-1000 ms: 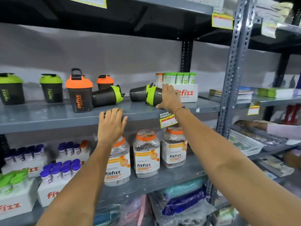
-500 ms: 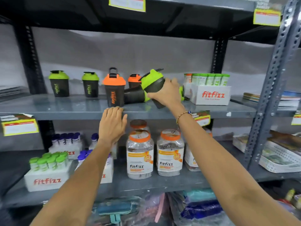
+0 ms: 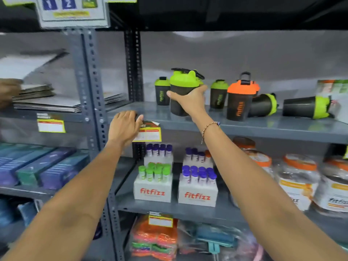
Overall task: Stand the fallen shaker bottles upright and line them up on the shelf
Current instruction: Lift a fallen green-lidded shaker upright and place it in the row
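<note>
Head view — close, facing the grey shelf [image 3: 244,127] straight on.

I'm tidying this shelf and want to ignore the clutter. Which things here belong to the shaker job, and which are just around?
Part of the job:
- held green-lid shaker, upright in the right hand
- two fallen green-lid shakers
- upright shakers: green, orange
- the shelf

Just around:
- tube boxes
- jars
- price tag
- left hand, on the shelf edge
</note>
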The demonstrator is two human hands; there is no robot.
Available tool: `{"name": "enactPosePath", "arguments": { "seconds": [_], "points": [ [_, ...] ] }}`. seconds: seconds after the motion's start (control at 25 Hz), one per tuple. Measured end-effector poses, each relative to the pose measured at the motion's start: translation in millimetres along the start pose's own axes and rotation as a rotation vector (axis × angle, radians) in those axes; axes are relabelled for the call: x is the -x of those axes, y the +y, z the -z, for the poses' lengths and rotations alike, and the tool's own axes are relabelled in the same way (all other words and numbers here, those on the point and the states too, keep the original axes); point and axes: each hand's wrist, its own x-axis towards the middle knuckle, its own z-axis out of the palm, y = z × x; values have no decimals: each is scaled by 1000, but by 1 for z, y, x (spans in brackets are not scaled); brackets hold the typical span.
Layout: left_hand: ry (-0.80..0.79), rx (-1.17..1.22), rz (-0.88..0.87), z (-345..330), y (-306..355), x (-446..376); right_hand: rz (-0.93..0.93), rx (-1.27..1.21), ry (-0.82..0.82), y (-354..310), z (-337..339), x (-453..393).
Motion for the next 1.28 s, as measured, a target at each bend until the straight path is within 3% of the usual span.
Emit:
{"name": "enactPosePath", "arguments": {
  "seconds": [0.16, 0.4, 0.76, 0.96, 1.12, 1.28],
  "points": [
    [43, 80, -112, -9, -49, -4, -62, 26, -34, 1, -67, -12],
    [218, 121, -130, -33, -57, -7, -33, 128, -12, 1, -130, -33],
    [471, 86, -161, -54, -62, -7, -226, 40, -306, 17, -137, -51],
    [546, 107, -203, -56, -64, -10, -124, 213, -152, 14, -149, -44],
    [591, 102, -207, -59, -65, -11, -174, 60, -211, 18, -144, -47],
    [606, 87, -208, -58, -63, -11, -157, 219, -114, 13, -149, -43]
  ]
}}
